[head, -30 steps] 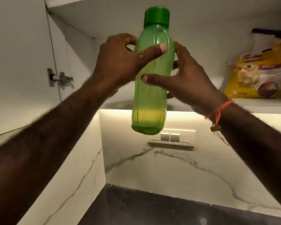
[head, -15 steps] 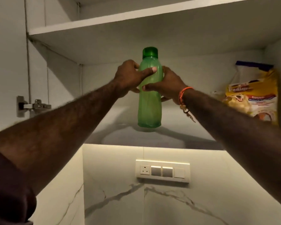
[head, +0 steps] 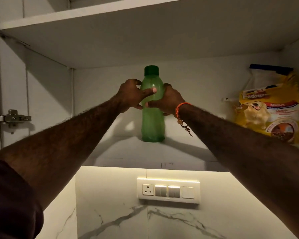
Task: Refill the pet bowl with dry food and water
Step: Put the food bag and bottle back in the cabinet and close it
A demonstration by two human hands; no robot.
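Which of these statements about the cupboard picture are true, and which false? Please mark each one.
1. Both hands hold the bottle. True: left hand, right hand.
2. The bottle has a red cap. False: the cap is green.
3. The food bag stands right of the bottle. True.
4. The bottle lies on its side. False: it stands upright on the shelf.
5. The right wrist has an orange band. True.
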